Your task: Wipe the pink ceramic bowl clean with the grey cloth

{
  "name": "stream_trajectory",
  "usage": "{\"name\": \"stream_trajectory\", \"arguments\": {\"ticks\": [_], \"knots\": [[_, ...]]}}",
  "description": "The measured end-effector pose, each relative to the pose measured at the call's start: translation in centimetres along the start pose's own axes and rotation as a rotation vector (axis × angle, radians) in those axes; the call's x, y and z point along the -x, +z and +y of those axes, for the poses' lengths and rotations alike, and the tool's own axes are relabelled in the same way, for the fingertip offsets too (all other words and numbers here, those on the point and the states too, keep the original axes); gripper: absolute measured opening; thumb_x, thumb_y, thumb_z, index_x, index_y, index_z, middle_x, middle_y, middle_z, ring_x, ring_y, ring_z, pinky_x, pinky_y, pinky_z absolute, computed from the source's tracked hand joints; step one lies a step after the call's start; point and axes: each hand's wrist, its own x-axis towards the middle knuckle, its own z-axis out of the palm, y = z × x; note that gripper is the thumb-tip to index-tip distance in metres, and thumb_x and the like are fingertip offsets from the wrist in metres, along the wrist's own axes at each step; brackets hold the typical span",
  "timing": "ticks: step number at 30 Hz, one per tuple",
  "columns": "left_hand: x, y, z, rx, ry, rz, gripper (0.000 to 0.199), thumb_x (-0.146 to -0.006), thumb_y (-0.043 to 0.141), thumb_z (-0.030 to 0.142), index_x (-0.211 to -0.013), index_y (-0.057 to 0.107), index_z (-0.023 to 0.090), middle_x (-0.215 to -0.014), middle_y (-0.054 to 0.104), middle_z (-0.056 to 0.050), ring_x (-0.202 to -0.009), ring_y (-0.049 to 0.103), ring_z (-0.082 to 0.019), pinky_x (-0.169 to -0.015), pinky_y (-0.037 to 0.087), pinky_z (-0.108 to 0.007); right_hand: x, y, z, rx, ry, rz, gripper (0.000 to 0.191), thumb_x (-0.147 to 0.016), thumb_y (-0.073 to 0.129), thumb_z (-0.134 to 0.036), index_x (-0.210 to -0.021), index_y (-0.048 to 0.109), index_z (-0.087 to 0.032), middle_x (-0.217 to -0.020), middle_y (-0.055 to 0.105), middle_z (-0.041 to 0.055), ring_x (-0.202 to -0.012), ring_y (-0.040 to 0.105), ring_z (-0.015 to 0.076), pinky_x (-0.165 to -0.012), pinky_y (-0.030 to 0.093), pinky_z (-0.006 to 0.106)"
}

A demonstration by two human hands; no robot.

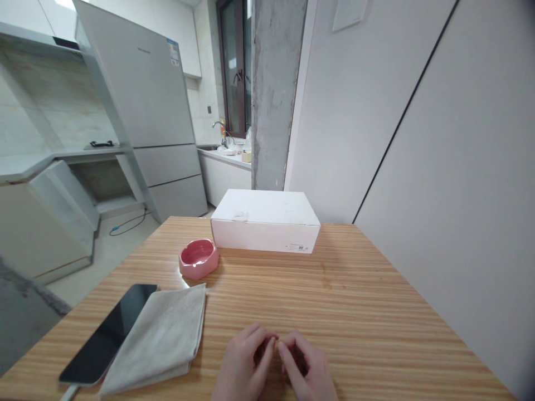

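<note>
My left hand (pixel 248 362) rests low over the front of the wooden table (pixel 376 312), its fingers curled with the thumb tip close to the index fingertip. Mirroring it, my right hand (pixel 308 367) is also curled, thumb against the bent fingers. The fingertips of both hands almost meet, and whatever may be pinched there is too small to make out. Left of my hands lies a folded grey cloth (pixel 163 334), partly over a dark phone (pixel 111 334). A pink faceted bowl (pixel 199 259) sits beyond the cloth; neither hand touches these things.
A closed white box (pixel 265 220) stands at the table's far edge, just right of the bowl. A white cable (pixel 70 392) runs from the phone's near end. The white wall (pixel 438 195) borders the table's right side. A refrigerator (pixel 142 94) and a sink counter (pixel 228 167) stand behind.
</note>
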Motion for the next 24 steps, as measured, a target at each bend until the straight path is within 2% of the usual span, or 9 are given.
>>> {"name": "stream_trajectory", "arguments": {"ticks": [15, 24], "knots": [[0.0, -0.1, 0.2, -0.01, -0.009, -0.014, 0.023, -0.092, 0.044, 0.024, -0.081, 0.065, 0.02, -0.077, 0.066, -0.004, -0.074, 0.062, -0.016, -0.066, 0.045, -0.022, 0.0, -0.3, -0.4, 0.024, -0.02, -0.012, 0.038, -0.089, 0.046, -0.051, -0.065, 0.052, -0.021, -0.056, 0.045, -0.0039, -0.051, 0.045, 0.0118, -0.048, 0.034, 0.022], [0.0, 0.0, 0.0, 0.002, -0.029, -0.042, 0.024, -0.093, 0.043, 0.024, -0.083, 0.064, 0.019, -0.081, 0.065, -0.004, -0.077, 0.062, -0.016, -0.069, 0.045, -0.024, -0.1, -0.3, 0.6, 0.043, -0.047, -0.053, 0.037, -0.09, 0.044, -0.05, -0.068, 0.052, -0.021, -0.058, 0.047, -0.0031, -0.052, 0.046, 0.012, -0.05, 0.035, 0.022]]}}
